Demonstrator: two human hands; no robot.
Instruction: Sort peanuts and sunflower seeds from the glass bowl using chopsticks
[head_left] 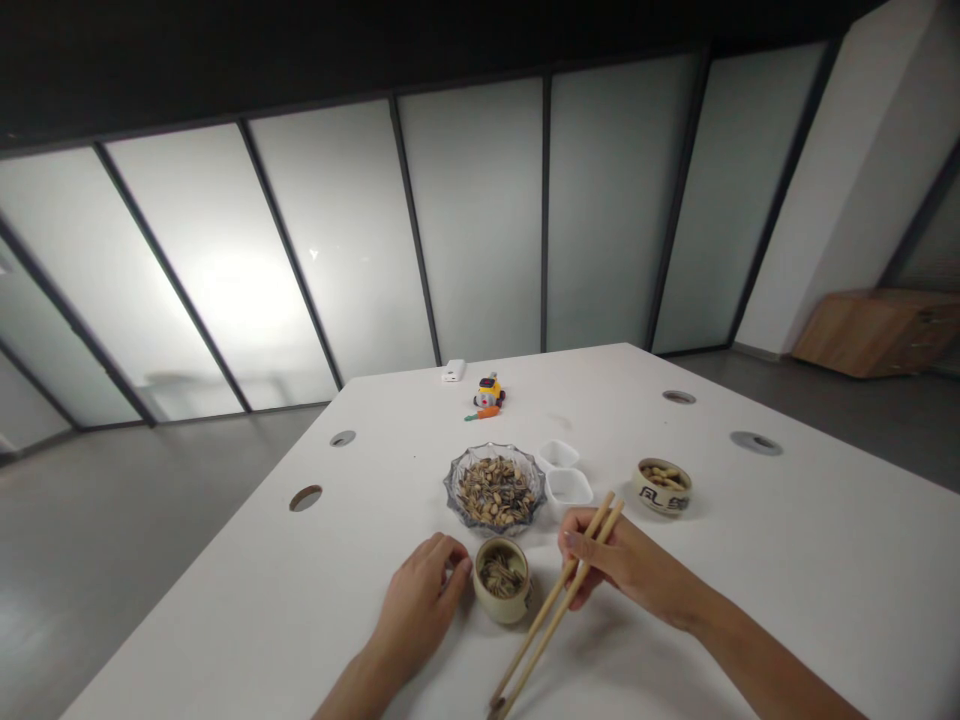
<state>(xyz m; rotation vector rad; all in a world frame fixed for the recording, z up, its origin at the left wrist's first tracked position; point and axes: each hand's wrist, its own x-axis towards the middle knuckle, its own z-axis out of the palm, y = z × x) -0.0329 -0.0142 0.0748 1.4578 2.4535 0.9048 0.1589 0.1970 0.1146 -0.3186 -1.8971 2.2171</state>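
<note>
My right hand (592,550) is closed around a pair of wooden chopsticks (551,620), which slant down toward the near edge of the view. A small dark piece, perhaps a seed, shows at their tips. My left hand (426,592) rests on the table, fingers loosely bent and a gap between thumb and forefinger, holding nothing. Right beside its thumb stands a small ceramic cup (504,610) with striped seeds inside; whether they touch is unclear. Behind the cup is a scalloped glass bowl (455,492) filled with mixed seeds.
Two small white plastic dishes (570,488) adjoin the glass bowl. A ceramic bowl (661,497) of peanuts stands to the right. Farther back on the white table (397,430) are a toy carrot (487,412), a yellow toy vehicle (489,392) and a white box-like device (454,371). Several round holes pierce the tabletop.
</note>
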